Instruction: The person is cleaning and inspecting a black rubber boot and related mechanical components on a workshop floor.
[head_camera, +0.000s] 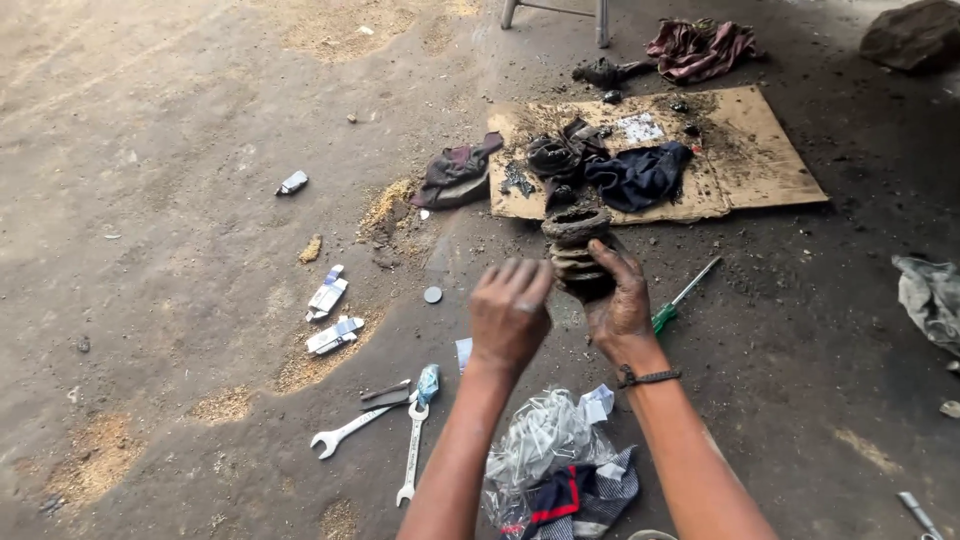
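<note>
Crumpled plastic wrap (545, 440) lay nearest, wrenches (385, 440) beside it. Beyond, the right hand (618, 300) gripped a greasy ribbed rubber boot (577, 250) above the floor; the left hand (508, 312) hovered loosely curled, empty. Cleaning seemingly underway; next needed a steadying second grip.

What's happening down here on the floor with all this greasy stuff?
A person is working over a dirty concrete floor. Their grease-blackened right hand grips a ribbed black rubber boot, held upright, while the left hand hovers beside it, fingers curled. Two wrenches and a green-handled screwdriver lie nearby. Beyond sits a sheet of cardboard with dirty rags and oily parts on it.
</note>
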